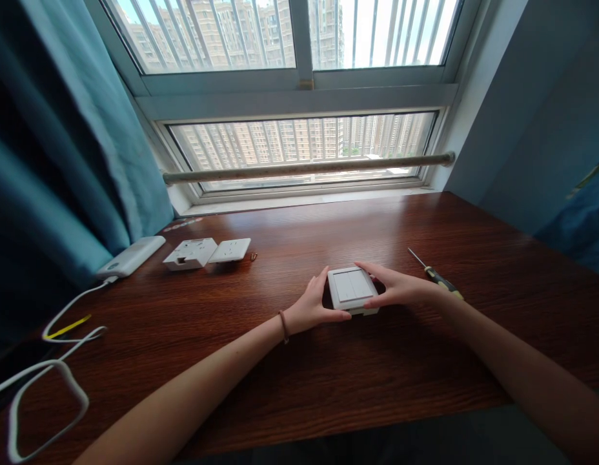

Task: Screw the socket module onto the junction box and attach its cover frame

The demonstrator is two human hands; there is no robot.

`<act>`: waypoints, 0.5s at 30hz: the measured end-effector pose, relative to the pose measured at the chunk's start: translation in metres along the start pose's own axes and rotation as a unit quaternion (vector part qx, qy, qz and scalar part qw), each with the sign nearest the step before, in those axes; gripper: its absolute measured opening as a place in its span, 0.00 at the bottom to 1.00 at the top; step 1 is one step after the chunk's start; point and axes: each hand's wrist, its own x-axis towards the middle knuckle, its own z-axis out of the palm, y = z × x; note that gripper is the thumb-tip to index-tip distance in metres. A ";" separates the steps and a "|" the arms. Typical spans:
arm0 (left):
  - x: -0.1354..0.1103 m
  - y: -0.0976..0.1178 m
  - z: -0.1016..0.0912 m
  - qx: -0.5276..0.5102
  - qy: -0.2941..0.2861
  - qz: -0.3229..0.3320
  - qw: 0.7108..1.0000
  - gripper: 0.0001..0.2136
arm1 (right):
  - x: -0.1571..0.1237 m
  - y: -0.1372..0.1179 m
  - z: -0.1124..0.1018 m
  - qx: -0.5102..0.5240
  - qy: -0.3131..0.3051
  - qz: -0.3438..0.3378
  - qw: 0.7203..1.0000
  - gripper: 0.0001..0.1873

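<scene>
My L hand (313, 307) & R hand (396, 289) gripped the white wall switch (352, 290) from both sides, fingers curled on its edges. The switch sat flat, mid wooden desk (328, 387). A screwdriver (437, 276) lay just behind my R wrist. Socket parts (190, 253) & a power bank (131, 256) were far L, well apart.

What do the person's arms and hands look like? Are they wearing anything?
Both arms are bare, with no sleeves in view. The left hand and right hand have no gloves, and I see no rings. The only thing worn is a thin brown band around the left wrist.
</scene>
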 end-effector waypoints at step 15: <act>-0.008 -0.001 0.008 0.077 0.047 0.066 0.994 0.56 | -0.041 -0.033 0.085 0.050 0.304 0.103 0.946 0.54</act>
